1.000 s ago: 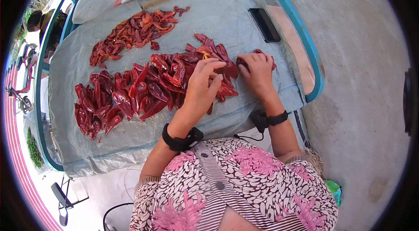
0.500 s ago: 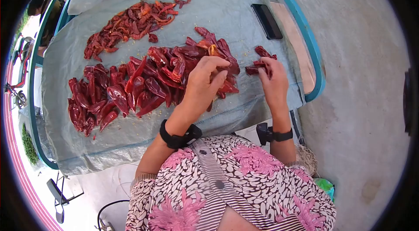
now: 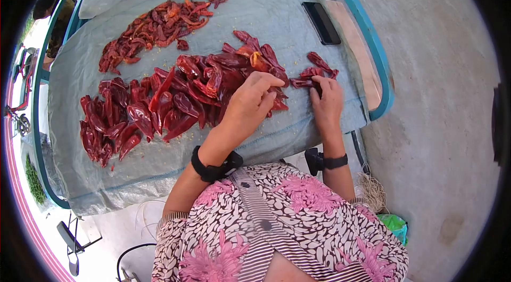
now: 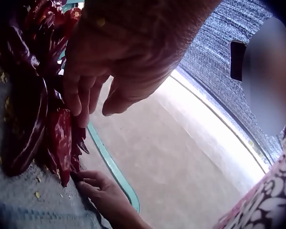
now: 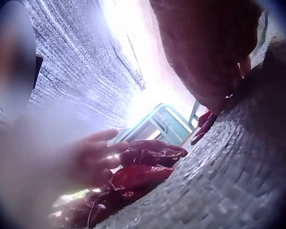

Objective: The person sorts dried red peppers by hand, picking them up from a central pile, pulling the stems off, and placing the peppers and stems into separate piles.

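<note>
In the head view my left hand (image 3: 250, 102) hovers at the right end of a long row of glossy dark-red dried chili peppers (image 3: 141, 114). Its fingers are loosely bent, the thumb stands apart, and nothing shows between them. My right hand (image 3: 327, 102) is farther right, fingertips at the end of a small group of dried chilies (image 3: 318, 61). In the left wrist view, chilies (image 4: 59, 143) lie below the left fingers, and the right hand (image 4: 105, 193) touches a chili's tip. The right wrist view shows a chili (image 5: 205, 129) close beside the right hand's near edge.
Behind the row lies a heap of smaller, shriveled red chilies (image 3: 159, 26). A black phone (image 3: 321, 23) is at the right of the grey woven sheet (image 3: 261, 2). Teal metal rails (image 3: 367, 42) frame the surface. Another person (image 3: 58, 21) is at the far left.
The right hand has drawn back toward my body and slightly right, uncovering the small group of chilies, then shifted slightly left. My left hand stays almost still over the row's end.
</note>
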The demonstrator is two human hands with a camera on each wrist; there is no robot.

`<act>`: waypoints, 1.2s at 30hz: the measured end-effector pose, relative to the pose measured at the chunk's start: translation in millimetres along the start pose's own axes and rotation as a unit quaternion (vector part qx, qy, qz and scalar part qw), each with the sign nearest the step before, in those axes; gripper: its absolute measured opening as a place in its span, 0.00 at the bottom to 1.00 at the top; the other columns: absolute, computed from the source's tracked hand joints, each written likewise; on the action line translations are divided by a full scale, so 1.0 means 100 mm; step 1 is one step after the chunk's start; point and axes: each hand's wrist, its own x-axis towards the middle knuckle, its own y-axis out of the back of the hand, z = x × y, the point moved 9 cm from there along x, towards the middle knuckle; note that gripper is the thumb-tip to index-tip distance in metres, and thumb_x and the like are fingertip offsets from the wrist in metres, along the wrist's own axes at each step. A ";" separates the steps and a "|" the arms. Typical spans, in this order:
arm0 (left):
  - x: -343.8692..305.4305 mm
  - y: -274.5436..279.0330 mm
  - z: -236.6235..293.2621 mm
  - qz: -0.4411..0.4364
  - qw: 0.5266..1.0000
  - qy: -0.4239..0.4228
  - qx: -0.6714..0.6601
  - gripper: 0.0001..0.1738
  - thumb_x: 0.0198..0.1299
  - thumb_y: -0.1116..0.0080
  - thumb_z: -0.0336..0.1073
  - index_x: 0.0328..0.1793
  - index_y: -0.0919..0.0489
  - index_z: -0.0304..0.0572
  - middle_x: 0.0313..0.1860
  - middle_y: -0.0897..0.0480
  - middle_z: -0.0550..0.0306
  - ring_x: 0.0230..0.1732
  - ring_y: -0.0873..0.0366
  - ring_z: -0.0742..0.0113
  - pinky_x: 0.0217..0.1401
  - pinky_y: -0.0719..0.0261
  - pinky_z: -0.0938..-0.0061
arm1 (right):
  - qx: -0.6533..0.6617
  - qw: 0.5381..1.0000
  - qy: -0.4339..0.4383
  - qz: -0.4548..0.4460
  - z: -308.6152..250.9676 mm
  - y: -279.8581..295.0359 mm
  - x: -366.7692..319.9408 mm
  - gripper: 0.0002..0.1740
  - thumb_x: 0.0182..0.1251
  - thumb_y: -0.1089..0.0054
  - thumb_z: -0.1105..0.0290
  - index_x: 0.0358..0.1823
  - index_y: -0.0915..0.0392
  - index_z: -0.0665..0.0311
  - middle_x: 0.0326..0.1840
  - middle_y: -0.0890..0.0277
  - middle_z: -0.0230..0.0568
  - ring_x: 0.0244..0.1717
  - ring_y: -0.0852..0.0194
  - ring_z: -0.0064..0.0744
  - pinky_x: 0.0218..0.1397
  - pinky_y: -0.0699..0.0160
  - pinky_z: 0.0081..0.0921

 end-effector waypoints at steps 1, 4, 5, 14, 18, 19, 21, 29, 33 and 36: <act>0.00 -0.01 0.00 -0.002 1.000 0.003 -0.004 0.17 0.67 0.40 0.21 0.61 0.18 0.40 0.57 0.20 0.55 0.41 0.20 0.71 0.45 0.19 0.76 | 0.010 1.000 0.005 -0.001 -0.02 -0.02 0.01 0.21 0.61 0.28 0.73 0.56 0.17 0.56 0.53 0.19 0.43 0.56 0.22 0.51 0.62 0.25 0.44; -0.02 -0.01 -0.02 -0.006 1.000 0.011 -0.008 0.16 0.67 0.40 0.21 0.60 0.17 0.40 0.58 0.20 0.55 0.41 0.20 0.70 0.45 0.20 0.75 | 0.049 0.999 0.007 -0.004 -0.03 -0.05 0.02 0.19 0.61 0.29 0.75 0.55 0.16 0.57 0.52 0.18 0.43 0.56 0.22 0.51 0.61 0.24 0.43; -0.03 -0.01 -0.02 -0.006 1.000 0.011 -0.005 0.16 0.67 0.40 0.21 0.60 0.17 0.40 0.57 0.20 0.55 0.41 0.20 0.70 0.45 0.19 0.75 | 0.063 0.998 0.005 -0.003 -0.01 -0.05 0.02 0.19 0.61 0.29 0.75 0.55 0.16 0.58 0.52 0.18 0.43 0.56 0.22 0.51 0.61 0.24 0.43; -0.05 -0.01 0.02 -0.018 0.999 0.019 -0.027 0.18 0.65 0.37 0.23 0.61 0.18 0.41 0.64 0.23 0.49 0.48 0.17 0.60 0.51 0.16 0.69 | 0.263 0.960 -0.093 0.038 0.09 0.08 -0.01 0.16 0.65 0.33 0.81 0.53 0.14 0.61 0.45 0.18 0.36 0.37 0.21 0.26 0.45 0.20 0.25; -0.03 -0.02 0.13 0.008 0.999 -0.014 -0.029 0.19 0.65 0.34 0.25 0.62 0.18 0.40 0.66 0.23 0.52 0.45 0.17 0.66 0.48 0.18 0.74 | 0.297 0.952 -0.070 0.020 -0.33 0.20 0.03 0.15 0.65 0.32 0.81 0.52 0.14 0.61 0.45 0.18 0.36 0.39 0.18 0.26 0.46 0.19 0.25; -0.02 -0.03 0.14 0.004 1.000 -0.021 -0.023 0.19 0.66 0.34 0.24 0.63 0.19 0.40 0.65 0.22 0.52 0.46 0.17 0.66 0.48 0.18 0.74 | 0.325 0.943 -0.066 0.007 -0.44 0.19 0.02 0.15 0.65 0.32 0.81 0.52 0.14 0.62 0.44 0.18 0.36 0.40 0.18 0.26 0.47 0.19 0.25; -0.02 -0.03 0.17 -0.002 0.999 -0.034 -0.012 0.21 0.66 0.34 0.24 0.64 0.20 0.39 0.63 0.21 0.52 0.46 0.16 0.66 0.49 0.18 0.75 | 0.349 0.936 -0.027 -0.019 -0.65 0.15 0.00 0.16 0.65 0.32 0.82 0.53 0.14 0.62 0.46 0.17 0.36 0.41 0.17 0.26 0.48 0.19 0.24; -0.06 0.19 -0.15 0.103 0.991 0.035 -0.072 0.15 0.75 0.41 0.26 0.65 0.21 0.39 0.57 0.21 0.58 0.50 0.17 0.72 0.53 0.18 0.77 | 0.403 0.909 -0.106 -0.017 -0.30 0.06 -0.03 0.17 0.67 0.36 0.82 0.56 0.17 0.63 0.48 0.16 0.33 0.42 0.19 0.20 0.49 0.20 0.21; 0.00 0.23 0.02 0.108 0.992 -0.001 -0.066 0.22 0.70 0.45 0.18 0.68 0.20 0.41 0.70 0.24 0.53 0.64 0.21 0.64 0.62 0.20 0.74 | 0.448 0.886 -0.116 0.014 -0.22 0.18 0.06 0.21 0.70 0.40 0.82 0.64 0.22 0.61 0.48 0.17 0.32 0.41 0.21 0.19 0.46 0.20 0.20; -0.01 0.15 0.15 0.083 0.993 -0.063 0.062 0.28 0.64 0.45 0.16 0.69 0.20 0.44 0.75 0.26 0.50 0.71 0.24 0.57 0.65 0.21 0.70 | 0.459 0.883 -0.101 0.010 -0.32 0.22 0.10 0.24 0.71 0.39 0.81 0.67 0.25 0.60 0.48 0.18 0.32 0.44 0.20 0.19 0.48 0.20 0.20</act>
